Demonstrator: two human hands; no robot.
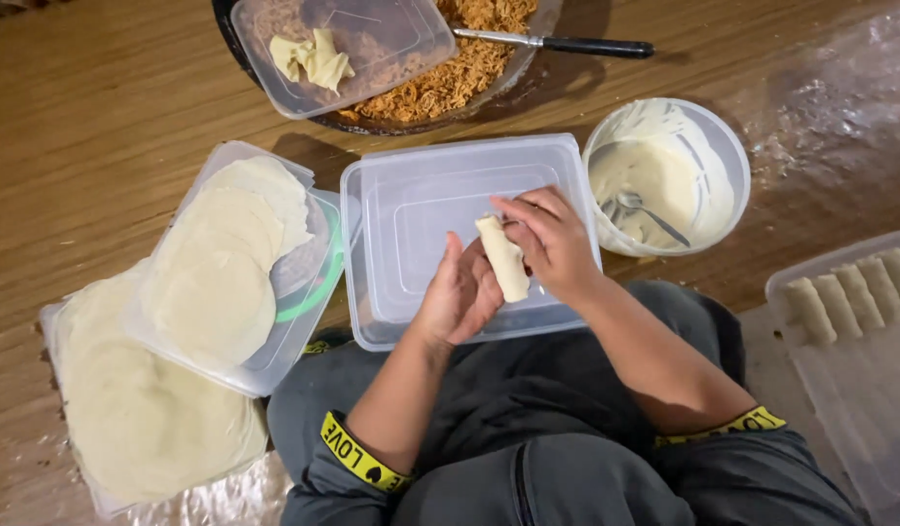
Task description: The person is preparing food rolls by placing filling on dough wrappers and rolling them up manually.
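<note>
Here I watched both hands pinch the pale roll (503,258) over the upturned clear lid (411,224): left hand (459,297) at seven o'clock, right hand (552,244) at two, fingertips pressed on its top end. Squeezed harder, I judged, the wrapper could split; the batter bowl (718,146) sat close.

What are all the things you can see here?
Rolled wrap: one, pale cream, held in both hands above the upturned lid.
Upturned lid: one, clear plastic, middle.
Bowl of paste: one, white, right of the lid, metal spoon inside.
Round wrappers: two stacks, cream, on clear lids at left.
Pan of shredded filling: one, orange-brown, top, with a black-handled utensil.
Small lid with dough scraps: one, clear, on the pan.
Tray of finished rolls: four rolls showing, pale, right edge.
Floor: brown wood.
Left hand: supports the roll's lower end.
Right hand: pinches the roll's top.
</note>
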